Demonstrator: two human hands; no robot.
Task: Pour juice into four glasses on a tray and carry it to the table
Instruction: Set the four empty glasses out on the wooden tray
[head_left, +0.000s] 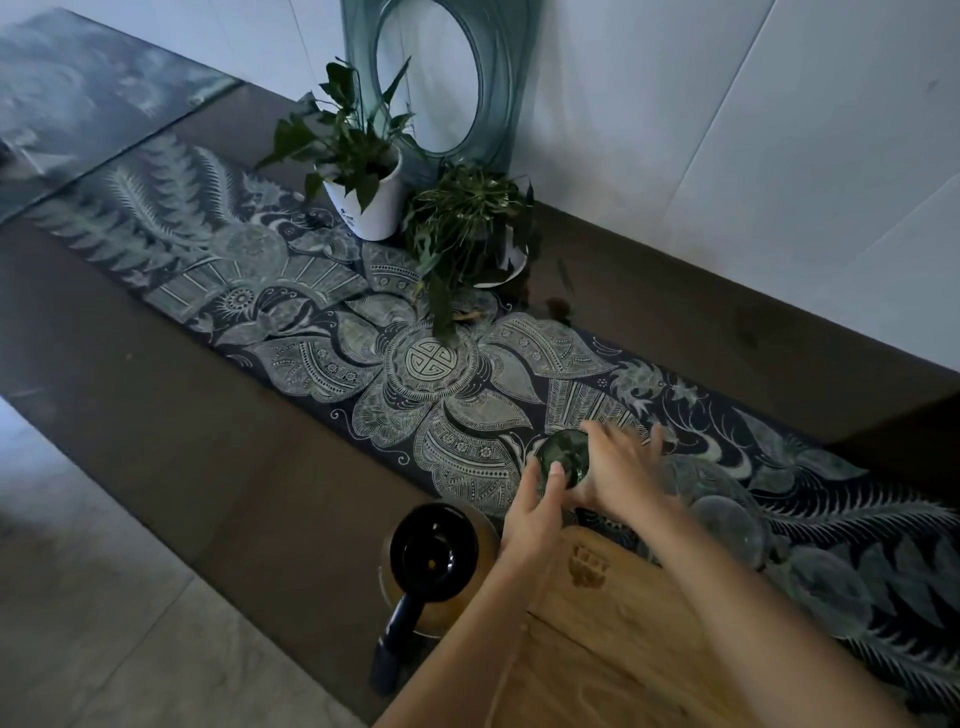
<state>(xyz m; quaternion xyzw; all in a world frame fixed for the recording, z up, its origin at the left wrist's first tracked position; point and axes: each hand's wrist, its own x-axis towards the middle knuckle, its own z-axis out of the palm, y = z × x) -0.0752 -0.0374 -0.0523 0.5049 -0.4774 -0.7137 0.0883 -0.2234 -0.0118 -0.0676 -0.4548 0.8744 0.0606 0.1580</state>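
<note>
The dark glass stands on the patterned runner, just past the far edge of the wooden tray, so it is not yet on the tray. The left hand holds it, thumb pressed on its near side. The right hand lies against its other side with fingers spread and straight. That hand is blurred, so how firmly it bears on the glass I cannot tell.

Clear glasses crowd just beside the right wrist and are hard to see against the runner. A sweep of that arm could likely knock one over or off the worktop.

The glass may also catch the tray's edge and tip if it is dragged rather than lifted.

The jug, holding juice, sits near the left forearm at the worktop's near side. An elbow drawn back carelessly might shove it and spill.
</note>
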